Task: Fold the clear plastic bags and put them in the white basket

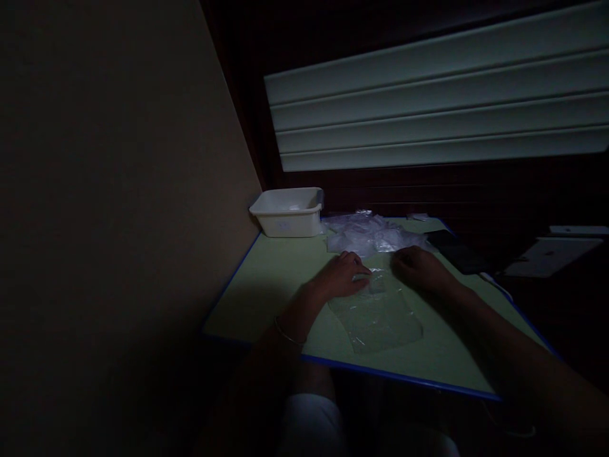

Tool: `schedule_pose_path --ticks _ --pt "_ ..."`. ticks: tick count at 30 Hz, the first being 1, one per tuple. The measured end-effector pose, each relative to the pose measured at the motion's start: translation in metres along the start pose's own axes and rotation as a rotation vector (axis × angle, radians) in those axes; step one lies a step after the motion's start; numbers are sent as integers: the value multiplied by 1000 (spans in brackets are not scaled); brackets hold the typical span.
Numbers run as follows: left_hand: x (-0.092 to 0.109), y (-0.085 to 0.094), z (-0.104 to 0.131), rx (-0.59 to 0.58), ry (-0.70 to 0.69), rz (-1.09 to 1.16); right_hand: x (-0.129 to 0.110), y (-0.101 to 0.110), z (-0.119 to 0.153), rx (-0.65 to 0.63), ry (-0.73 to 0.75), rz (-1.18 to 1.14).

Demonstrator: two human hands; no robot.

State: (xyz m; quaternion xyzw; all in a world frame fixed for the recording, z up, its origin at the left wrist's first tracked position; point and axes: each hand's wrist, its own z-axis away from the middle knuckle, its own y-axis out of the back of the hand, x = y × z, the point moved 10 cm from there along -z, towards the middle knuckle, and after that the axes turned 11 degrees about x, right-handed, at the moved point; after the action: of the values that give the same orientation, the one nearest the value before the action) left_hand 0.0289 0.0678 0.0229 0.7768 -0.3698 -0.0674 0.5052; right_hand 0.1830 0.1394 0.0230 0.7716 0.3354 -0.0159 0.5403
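A clear plastic bag [387,327] lies flat on the pale green tabletop, its lower end toward me. My left hand [343,276] rests at the bag's upper left, thumb and forefinger apart, with the fingertips touching the film. Across from it, my right hand [417,268] is closed, its fingers curled in near the bag's upper right. Shadow hides what those fingers hold, if anything. Just beyond both hands is a loose pile of clear plastic bags [364,233].
A white plastic basin [290,222] stands at the table's back left, by the wall. On the right are a dark flat object [454,251] and a white tablet-like device [554,256]. Blue edging [375,370] runs along the table [266,285]. The room is dim.
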Motion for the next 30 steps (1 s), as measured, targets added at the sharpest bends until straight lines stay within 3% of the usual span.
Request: schedule_pose_path --ticks 6,13,23,30 --pt "0 1 0 -4 12 3 -4 -2 0 23 30 -14" --pt "-1 0 -1 -2 16 11 -9 8 2 64 -116 -273" --pt "2 2 -1 4 3 5 -12 19 2 86 -155 -402" --pt "1 1 -1 -3 9 -9 -12 13 3 69 -115 -299"
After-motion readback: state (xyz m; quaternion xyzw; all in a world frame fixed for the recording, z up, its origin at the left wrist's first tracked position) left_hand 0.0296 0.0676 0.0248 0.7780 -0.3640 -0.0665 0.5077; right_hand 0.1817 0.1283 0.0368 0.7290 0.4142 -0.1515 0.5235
